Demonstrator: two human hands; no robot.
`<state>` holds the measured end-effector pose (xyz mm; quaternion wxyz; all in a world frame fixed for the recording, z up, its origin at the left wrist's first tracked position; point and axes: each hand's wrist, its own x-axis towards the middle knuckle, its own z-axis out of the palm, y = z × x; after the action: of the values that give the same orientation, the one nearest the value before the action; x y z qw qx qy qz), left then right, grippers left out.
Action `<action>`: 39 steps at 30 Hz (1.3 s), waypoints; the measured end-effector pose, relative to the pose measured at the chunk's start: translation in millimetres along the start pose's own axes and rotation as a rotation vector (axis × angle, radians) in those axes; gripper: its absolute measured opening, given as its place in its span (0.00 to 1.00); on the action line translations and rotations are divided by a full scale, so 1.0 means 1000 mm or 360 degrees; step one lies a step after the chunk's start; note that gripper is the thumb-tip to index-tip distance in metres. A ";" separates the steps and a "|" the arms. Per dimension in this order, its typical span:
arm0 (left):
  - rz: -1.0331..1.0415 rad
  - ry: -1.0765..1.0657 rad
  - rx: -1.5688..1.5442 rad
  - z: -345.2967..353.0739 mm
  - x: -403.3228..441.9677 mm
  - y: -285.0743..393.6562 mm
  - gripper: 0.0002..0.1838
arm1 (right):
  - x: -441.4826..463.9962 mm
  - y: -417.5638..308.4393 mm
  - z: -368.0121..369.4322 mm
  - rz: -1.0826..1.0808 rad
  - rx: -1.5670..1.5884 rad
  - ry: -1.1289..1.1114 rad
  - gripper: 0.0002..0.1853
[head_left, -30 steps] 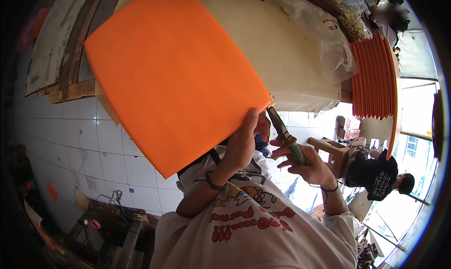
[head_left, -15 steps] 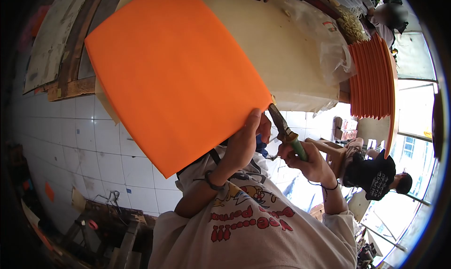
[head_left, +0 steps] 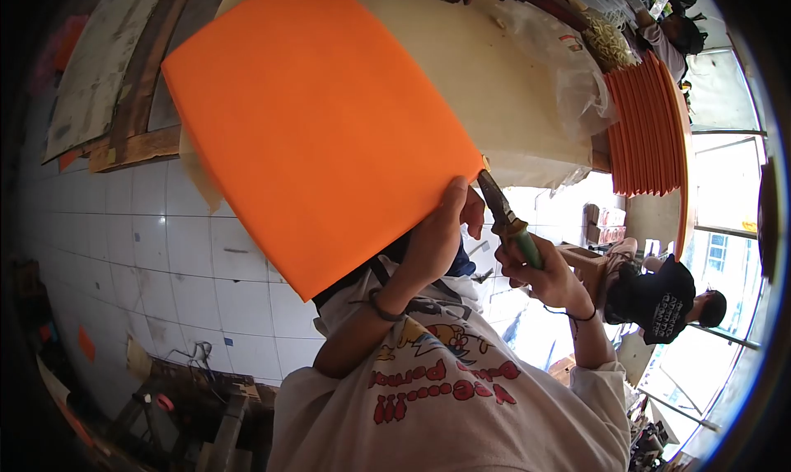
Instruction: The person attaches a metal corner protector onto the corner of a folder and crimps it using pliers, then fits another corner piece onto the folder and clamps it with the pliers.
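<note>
An orange rectangular panel (head_left: 317, 134) lies tilted over the brown-covered table, one corner pointing toward my body. My left hand (head_left: 445, 229) grips its near right edge, thumb on top and fingers beneath. Wrapped round the green handles of a pair of pliers (head_left: 504, 212) is my right hand (head_left: 540, 266). The plier jaws touch the panel's right corner, where a small gold-coloured piece (head_left: 485, 164) shows. What the jaws hold is too small to tell.
Brown paper covers the table (head_left: 511, 118), with a clear plastic bag (head_left: 568, 68) on it. Orange panels (head_left: 647, 130) stand stacked at the right. A person in black (head_left: 659, 299) sits beyond a wooden stool (head_left: 583, 266); another person (head_left: 671, 44) is at the upper right.
The panel and both hands have shifted slightly right and up in view. My right hand's fingers, looser a second ago, have closed round the plier handles.
</note>
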<state>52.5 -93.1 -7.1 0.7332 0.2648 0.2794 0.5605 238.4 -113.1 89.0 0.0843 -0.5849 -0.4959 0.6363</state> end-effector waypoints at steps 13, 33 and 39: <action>-0.0123 0.0151 0.0343 -0.002 -0.003 0.005 0.19 | 0.003 -0.007 -0.007 0.0167 0.0124 -0.0161 0.20; -0.0209 -0.0276 0.0044 0.022 0.000 -0.025 0.21 | -0.010 -0.001 -0.004 0.0394 -0.0157 0.0091 0.18; -0.0127 -0.0214 0.0119 0.025 -0.004 -0.039 0.18 | -0.009 -0.018 -0.001 0.0600 -0.0315 0.0016 0.28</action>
<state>95.3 -108.2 -16.1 0.7617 0.3178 0.2604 0.5010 233.6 -109.5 108.2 -0.0917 -0.6759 -0.4374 0.5861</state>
